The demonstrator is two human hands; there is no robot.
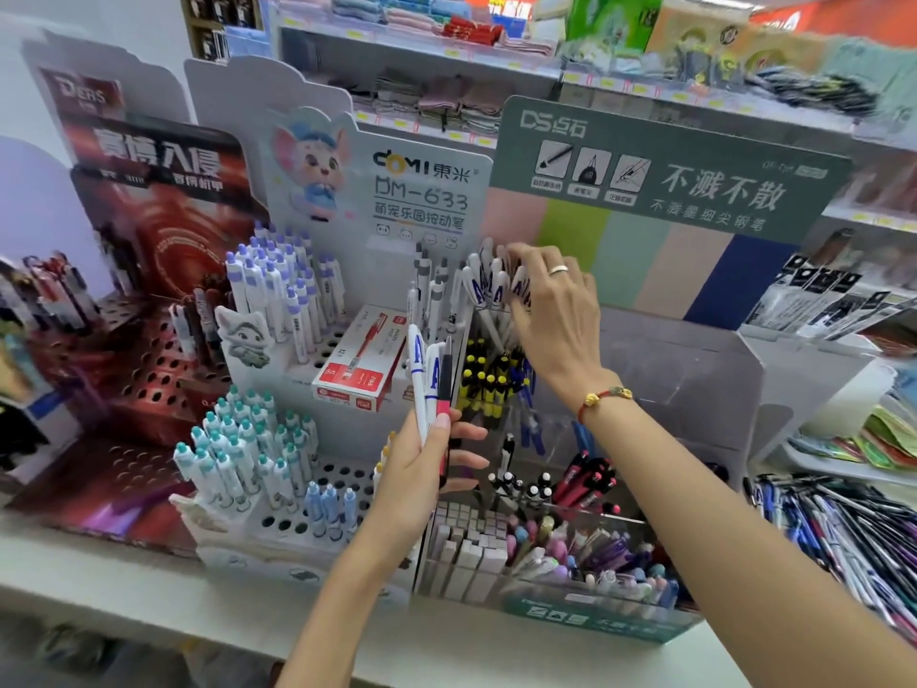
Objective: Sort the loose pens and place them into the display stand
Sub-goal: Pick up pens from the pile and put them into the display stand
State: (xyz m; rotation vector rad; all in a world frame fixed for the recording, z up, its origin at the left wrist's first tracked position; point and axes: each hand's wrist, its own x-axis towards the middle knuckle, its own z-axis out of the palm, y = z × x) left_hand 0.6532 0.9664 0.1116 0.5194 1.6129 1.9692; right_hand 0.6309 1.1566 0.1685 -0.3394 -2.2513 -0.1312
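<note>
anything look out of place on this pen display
Yes: a red and white pen box lies tilted across the holes of the white stand, where pens should stand upright. At far right, loose pens lie in a jumbled heap.

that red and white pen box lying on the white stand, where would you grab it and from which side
Probably across its long side walls near the lower, front end, coming from above and the front. The red and white pen box lies tilted on the white stand, that end nearest and unobstructed; upright pens crowd its far end.
</note>
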